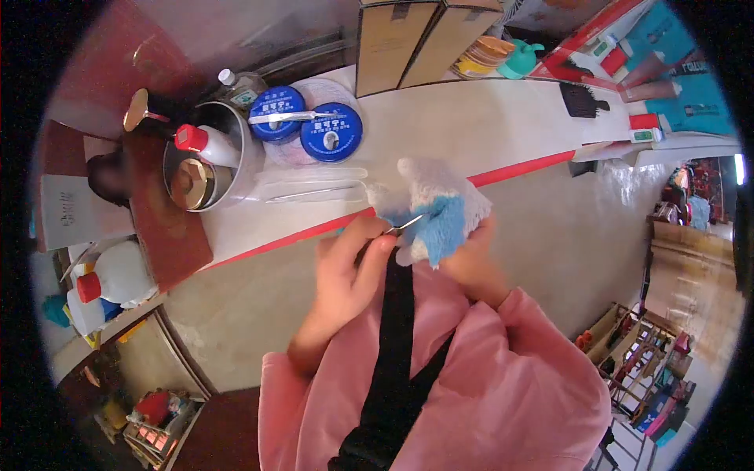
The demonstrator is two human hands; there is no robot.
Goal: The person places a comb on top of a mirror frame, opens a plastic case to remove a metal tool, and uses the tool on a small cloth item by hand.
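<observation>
A fluffy white and blue knitted piece (444, 224) is held up in front of my chest, beyond the table's red edge. My left hand (349, 263) pinches a thin metal tool (408, 224), whose tip touches the blue part. Partly behind the knitted piece, my right hand (475, 263) grips its lower right side; most of its fingers are hidden. On the white table (440, 118), a clear plastic sleeve (306, 186) with a thin metal rod lies left of the knitted piece.
Two round blue tins (332, 132) and a metal pot (214, 157) holding a red-capped white bottle stand at the back left. Cardboard boxes (428, 43) rise behind the table. A black brush (583, 100) lies at the right, near teal packages (671, 94).
</observation>
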